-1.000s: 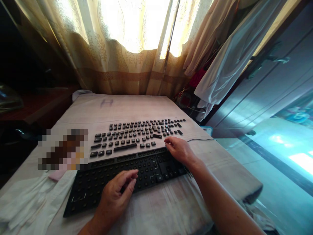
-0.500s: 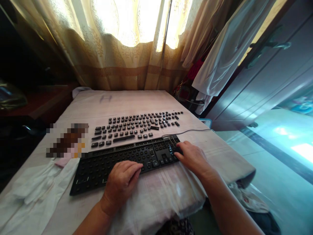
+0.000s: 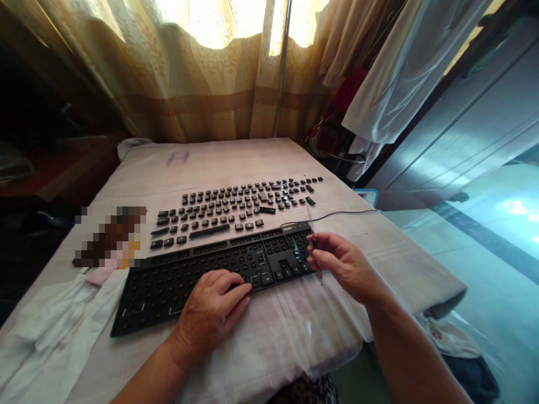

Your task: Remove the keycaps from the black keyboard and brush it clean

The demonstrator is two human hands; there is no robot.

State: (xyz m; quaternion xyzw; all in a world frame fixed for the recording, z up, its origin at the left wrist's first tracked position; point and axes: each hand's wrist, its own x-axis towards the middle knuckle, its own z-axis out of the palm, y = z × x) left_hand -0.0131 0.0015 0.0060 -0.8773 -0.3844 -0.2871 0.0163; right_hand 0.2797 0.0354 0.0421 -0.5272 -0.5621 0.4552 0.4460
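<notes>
the right hand (image 3: 334, 258), at the keyboard's right end, has its grip pinching a slim tool (image 3: 314, 242) between thumb and fingers; the tool's upper part is clear, its middle dark. the left hand (image 3: 217, 300) lies palm down over the near edge of the black keyboard (image 3: 185, 280); whether its grip closes on that edge cannot be told. the keyboard lies aslant on the cloth-covered desk (image 3: 236, 160). beyond it, loose keycaps (image 3: 267, 210) stand in rows; a thin cable (image 3: 337, 213) runs off to the right.
</notes>
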